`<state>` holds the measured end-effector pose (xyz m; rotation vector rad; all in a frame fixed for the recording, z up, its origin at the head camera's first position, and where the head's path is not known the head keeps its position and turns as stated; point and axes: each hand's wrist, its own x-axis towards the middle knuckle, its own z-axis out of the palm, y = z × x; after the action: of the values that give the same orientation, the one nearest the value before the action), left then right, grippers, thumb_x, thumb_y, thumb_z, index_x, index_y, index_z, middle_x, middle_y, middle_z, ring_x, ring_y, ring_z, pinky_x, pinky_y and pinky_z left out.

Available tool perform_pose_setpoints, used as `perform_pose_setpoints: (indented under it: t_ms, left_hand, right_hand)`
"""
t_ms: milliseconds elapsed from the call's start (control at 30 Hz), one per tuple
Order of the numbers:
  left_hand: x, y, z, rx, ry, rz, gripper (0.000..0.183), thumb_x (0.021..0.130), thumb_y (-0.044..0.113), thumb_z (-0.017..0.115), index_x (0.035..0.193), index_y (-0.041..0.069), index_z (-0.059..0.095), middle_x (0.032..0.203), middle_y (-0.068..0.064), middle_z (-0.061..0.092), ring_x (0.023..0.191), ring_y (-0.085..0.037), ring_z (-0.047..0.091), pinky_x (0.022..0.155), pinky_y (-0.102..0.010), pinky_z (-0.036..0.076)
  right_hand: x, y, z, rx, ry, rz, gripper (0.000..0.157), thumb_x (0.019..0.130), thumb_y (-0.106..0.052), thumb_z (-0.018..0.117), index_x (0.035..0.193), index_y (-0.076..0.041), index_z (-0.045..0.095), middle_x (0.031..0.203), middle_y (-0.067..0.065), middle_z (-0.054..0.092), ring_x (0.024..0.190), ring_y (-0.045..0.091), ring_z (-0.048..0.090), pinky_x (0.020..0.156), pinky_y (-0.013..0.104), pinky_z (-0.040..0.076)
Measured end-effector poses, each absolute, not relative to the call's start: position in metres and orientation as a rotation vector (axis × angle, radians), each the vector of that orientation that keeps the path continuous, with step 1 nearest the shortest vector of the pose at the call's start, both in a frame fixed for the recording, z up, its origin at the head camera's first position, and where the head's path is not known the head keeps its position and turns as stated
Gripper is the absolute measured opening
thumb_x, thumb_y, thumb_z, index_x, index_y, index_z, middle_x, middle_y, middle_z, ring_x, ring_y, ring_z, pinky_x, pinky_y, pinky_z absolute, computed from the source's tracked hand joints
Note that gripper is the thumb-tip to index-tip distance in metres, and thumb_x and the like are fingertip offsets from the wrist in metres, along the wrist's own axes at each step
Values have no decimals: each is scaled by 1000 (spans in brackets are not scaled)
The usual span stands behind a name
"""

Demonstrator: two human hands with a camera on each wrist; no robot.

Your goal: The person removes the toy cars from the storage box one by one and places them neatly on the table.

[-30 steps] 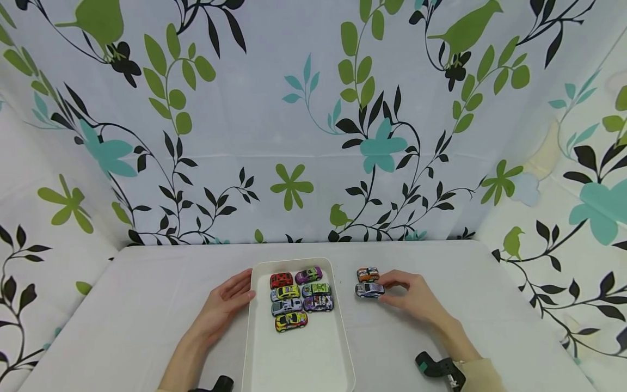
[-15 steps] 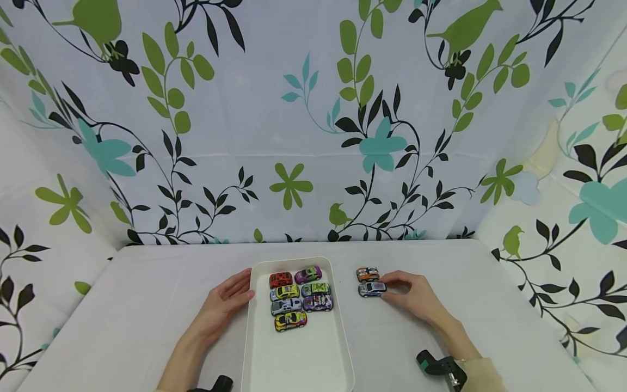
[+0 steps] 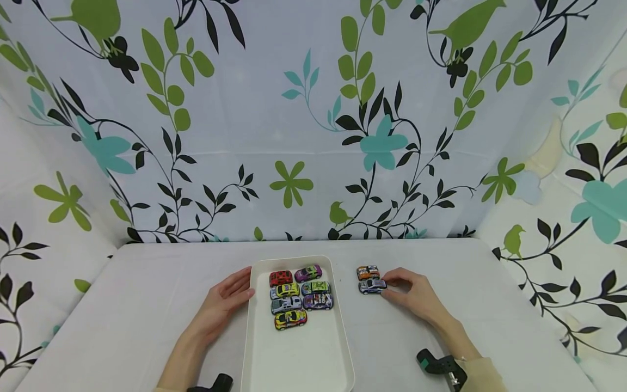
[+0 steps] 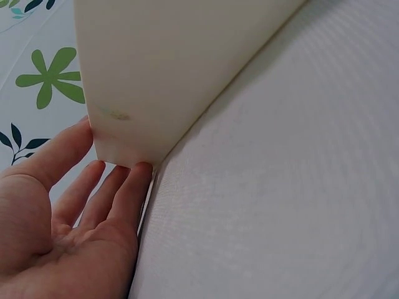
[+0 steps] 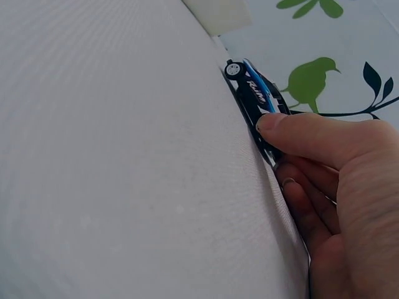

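My right hand [image 3: 411, 291] pinches the rear end of a silver-and-dark toy car [image 3: 372, 286] between thumb and fingers, on the table right of the tray. In the right wrist view the thumb lies along the dark side of this toy car [image 5: 252, 99], which has white lettering. An orange-and-white toy car [image 3: 368, 272] stands right behind it. With fingers extended, my left hand [image 3: 226, 299] touches the far left side of the cream tray [image 3: 299, 359]. The left wrist view has those fingertips against the outer wall of the tray [image 4: 162, 75].
Several toy cars sit in two columns in the tray's far half, among them a red one [image 3: 281, 278], a purple one [image 3: 318, 301] and a yellow-and-red one [image 3: 290, 319]. A leaf-patterned cloth [image 3: 235, 136] hangs behind the white-covered table [image 3: 431, 256].
The silver-and-dark toy car has shifted slightly right in my right hand, now lining up more with the orange one. My left hand stays at the tray.
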<state>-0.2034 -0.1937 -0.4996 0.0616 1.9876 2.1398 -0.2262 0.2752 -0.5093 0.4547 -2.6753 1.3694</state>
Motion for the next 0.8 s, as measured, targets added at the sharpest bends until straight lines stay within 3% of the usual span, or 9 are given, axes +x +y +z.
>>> perform_pose_setpoints:
  t_ms: [800]
  left_hand:
    - [-204, -194, -500, 43, 2003, 2130, 69, 94, 13, 69, 154, 7, 35, 159, -13, 36, 147, -28, 34, 101, -16, 46]
  right_hand:
    - [-228, 274, -512, 474, -2629, 1345, 25, 81, -28, 85, 103, -26, 72, 102, -10, 70, 93, 9, 65, 83, 21, 54]
